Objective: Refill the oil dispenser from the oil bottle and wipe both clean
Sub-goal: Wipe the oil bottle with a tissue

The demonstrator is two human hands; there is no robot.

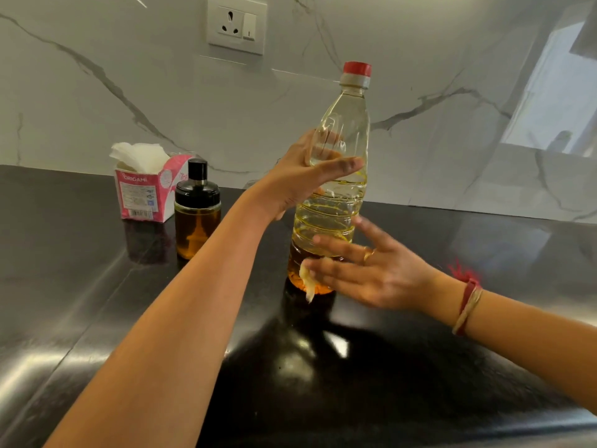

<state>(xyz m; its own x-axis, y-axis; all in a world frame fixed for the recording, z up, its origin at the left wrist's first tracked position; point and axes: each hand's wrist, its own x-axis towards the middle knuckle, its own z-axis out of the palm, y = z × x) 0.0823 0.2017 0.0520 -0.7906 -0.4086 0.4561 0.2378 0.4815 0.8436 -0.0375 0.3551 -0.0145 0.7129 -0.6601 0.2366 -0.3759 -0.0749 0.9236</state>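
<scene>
A tall clear oil bottle [336, 208] with a red cap stands upright on the black counter [97, 302], holding yellow oil. My left hand [300, 182] grips it round the middle, thumb across the front and fingers behind. My right hand [371, 273] has its fingers spread and straight, pressing a small crumpled tissue [307, 279] against the bottle's lower part. To the left stands the glass oil dispenser [197, 218], with a black lid and amber oil inside, apart from both hands.
A pink and white tissue box [142, 195] with tissues sticking out sits behind the dispenser, near the marble wall. A wall socket [237, 24] is above. The glossy counter stretches forward and to the right.
</scene>
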